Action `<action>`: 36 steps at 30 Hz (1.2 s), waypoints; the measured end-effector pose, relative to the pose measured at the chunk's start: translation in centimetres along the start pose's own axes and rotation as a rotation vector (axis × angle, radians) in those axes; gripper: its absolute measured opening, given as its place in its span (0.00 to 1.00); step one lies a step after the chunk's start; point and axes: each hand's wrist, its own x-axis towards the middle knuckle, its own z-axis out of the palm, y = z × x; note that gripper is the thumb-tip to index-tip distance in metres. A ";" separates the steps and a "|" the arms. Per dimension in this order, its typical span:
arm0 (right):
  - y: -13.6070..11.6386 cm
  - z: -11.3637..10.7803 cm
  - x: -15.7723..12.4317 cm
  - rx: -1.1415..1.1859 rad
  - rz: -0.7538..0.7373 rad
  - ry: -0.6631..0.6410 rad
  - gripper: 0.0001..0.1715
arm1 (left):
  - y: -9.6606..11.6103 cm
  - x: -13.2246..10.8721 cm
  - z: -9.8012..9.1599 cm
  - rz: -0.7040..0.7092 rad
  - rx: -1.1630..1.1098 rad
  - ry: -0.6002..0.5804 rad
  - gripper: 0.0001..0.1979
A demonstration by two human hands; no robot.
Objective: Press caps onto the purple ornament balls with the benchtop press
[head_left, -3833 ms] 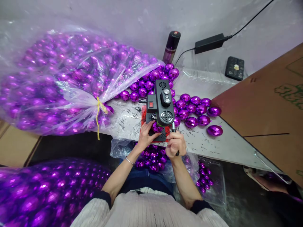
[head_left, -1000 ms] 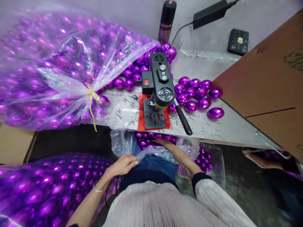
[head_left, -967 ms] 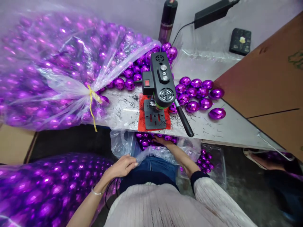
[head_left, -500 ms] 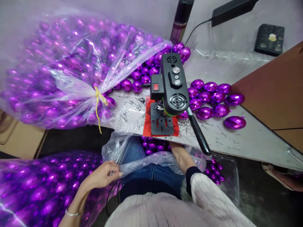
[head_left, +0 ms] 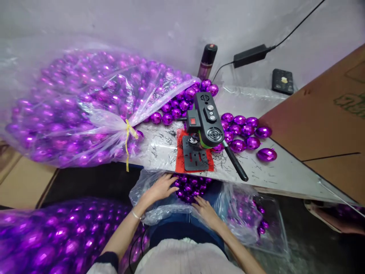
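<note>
Steadying both hands low at the near edge of the table [head_left: 288, 177], I follow things through the head view, my only one. The left hand [head_left: 161, 188] lies at the left side of a pile of shiny purple ornaments [head_left: 190, 186], its fingers apart; I cannot tell whether the tips press on ornaments or on plastic film [head_left: 158, 214]. The right hand [head_left: 207, 213] is on the near side of the pile, fingers loosely spread, and I see no ornament in its grasp. The pile sits just below the table edge, over the lap, with film around it.

I judge the step in hand to be tending this pile; from this pose, taking a piece would call for closing the fingertips on one ornament without catching the film.

On the tabletop, a black press machine [head_left: 209, 118] stands over a red mat [head_left: 180, 152], its lever [head_left: 236, 163] slanting near and right. Loose purple ornaments [head_left: 241, 131] lie to its right, and short dark bits litter the surface. Far left bulges a see-through bag [head_left: 85, 106] of ornaments, bound with a yellow tie [head_left: 127, 137]. A dark bottle [head_left: 208, 61] and a power adapter [head_left: 251, 56] are by the pale far wall; a cardboard box [head_left: 319, 125] fills the right.
</note>
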 end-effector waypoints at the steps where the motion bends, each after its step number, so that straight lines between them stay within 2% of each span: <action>1: 0.2 0.4 -0.8 0.003 0.030 -0.049 0.28 | -0.8 0.9 0.4 -0.079 0.044 0.041 0.22; 3: 0.8 0.8 -1.5 0.008 0.068 -0.092 0.29 | -2.4 1.9 1.0 -0.240 0.090 0.114 0.17; 5: 1.1 0.8 -1.3 0.007 0.089 -0.092 0.29 | -3.6 1.8 1.2 -0.336 0.091 0.154 0.15; 8: 1.2 0.0 -0.1 0.005 0.091 -0.079 0.29 | -3.6 0.3 0.9 -0.339 0.069 0.117 0.17; 11: 0.9 -1.7 1.2 0.005 0.061 -0.091 0.27 | -1.7 -1.7 -0.4 -0.164 -0.040 -0.051 0.25; 13: 0.5 -3.5 1.8 0.006 0.041 -0.113 0.26 | -0.1 -2.2 -2.2 0.028 -0.197 -0.134 0.25; 14: 0.2 -4.5 2.0 0.007 0.032 -0.120 0.26 | 0.6 -1.9 -3.5 0.106 -0.289 -0.135 0.23; 15: -0.1 -5.5 2.1 0.013 0.021 -0.120 0.26 | 1.1 -1.1 -5.0 0.153 -0.373 -0.095 0.22; 16: -0.5 -6.5 2.1 0.026 0.006 -0.110 0.26 | 1.4 0.0 -6.6 0.157 -0.442 -0.006 0.22; 17: -0.9 -7.5 1.9 0.048 -0.018 -0.089 0.26 | 1.5 1.6 -8.2 0.120 -0.477 0.139 0.23; 19: -1.8 -9.2 1.3 0.109 -0.082 -0.026 0.26 | 1.4 5.5 -11.3 0.000 -0.455 0.570 0.19; 20: -2.2 -9.8 0.9 0.137 -0.113 0.009 0.27 | 1.2 7.7 -12.6 -0.057 -0.432 0.740 0.18; 21: -2.7 -10.3 0.5 0.160 -0.140 0.044 0.27 | 1.1 9.8 -13.7 -0.112 -0.397 0.837 0.18; 23: -3.5 -11.0 -0.1 0.185 -0.176 0.103 0.27 | 1.2 13.3 -15.2 -0.209 -0.279 0.881 0.22; 25: -4.2 -11.3 -0.4 0.191 -0.198 0.146 0.27 | 1.6 15.7 -16.0 -0.312 -0.153 0.816 0.26; 29: -5.0 -11.3 -0.2 0.160 -0.227 0.201 0.26 | 2.6 17.4 -16.3 -0.396 0.015 0.655 0.27; 31: -5.3 -11.2 -0.1 0.141 -0.233 0.214 0.25 | 2.5 17.3 -16.2 -0.374 0.005 0.647 0.29; 33: -5.4 -11.1 -0.3 0.129 -0.243 0.218 0.24 | 2.0 16.7 -15.6 -0.338 -0.168 0.722 0.30; 36: -5.5 -11.4 -0.9 0.127 -0.270 0.224 0.24 | 1.2 14.7 -13.5 -0.276 -0.795 0.819 0.26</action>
